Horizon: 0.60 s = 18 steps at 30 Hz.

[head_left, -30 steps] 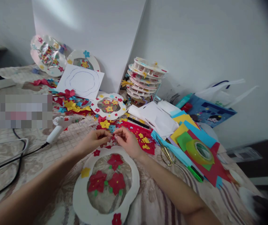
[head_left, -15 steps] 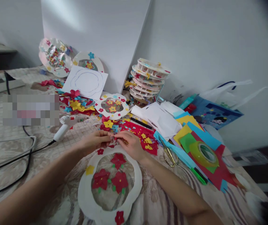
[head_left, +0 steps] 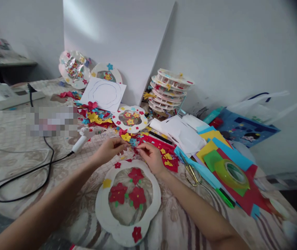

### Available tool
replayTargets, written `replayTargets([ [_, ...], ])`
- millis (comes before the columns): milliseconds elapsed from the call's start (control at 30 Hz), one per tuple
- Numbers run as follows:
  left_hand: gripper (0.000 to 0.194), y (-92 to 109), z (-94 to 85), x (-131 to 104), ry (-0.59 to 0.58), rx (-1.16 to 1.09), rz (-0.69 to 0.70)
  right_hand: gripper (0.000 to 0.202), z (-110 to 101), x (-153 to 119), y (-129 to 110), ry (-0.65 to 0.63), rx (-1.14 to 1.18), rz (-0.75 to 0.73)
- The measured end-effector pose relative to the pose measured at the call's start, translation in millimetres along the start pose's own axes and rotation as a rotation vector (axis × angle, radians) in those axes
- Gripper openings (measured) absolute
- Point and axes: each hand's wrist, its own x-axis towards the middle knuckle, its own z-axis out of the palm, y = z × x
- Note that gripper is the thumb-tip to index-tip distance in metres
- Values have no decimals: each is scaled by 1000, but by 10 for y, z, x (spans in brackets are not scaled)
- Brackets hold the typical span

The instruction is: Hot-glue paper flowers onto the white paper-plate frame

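L grip (head_left: 111, 149), R grip (head_left: 151, 155): can't tell if I'm pinching bits.
White ring (head_left: 102, 205): by R grip; cld bump if I dip.

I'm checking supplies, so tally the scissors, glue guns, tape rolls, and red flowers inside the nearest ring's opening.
Scissors: 1
Glue gun: 1
Tape roll: 1
Red flowers: 3
Total: 6

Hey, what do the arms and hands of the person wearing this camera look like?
The left hand and right hand are ungloved. The left forearm and right forearm are bare, with no sleeve, watch or bracelet visible.
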Motion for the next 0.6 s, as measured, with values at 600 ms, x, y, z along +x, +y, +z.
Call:
replayTargets([
  [600,35,-43,-853,-1045,570,679,-275,12,-81,-229,5,5,121,185],
])
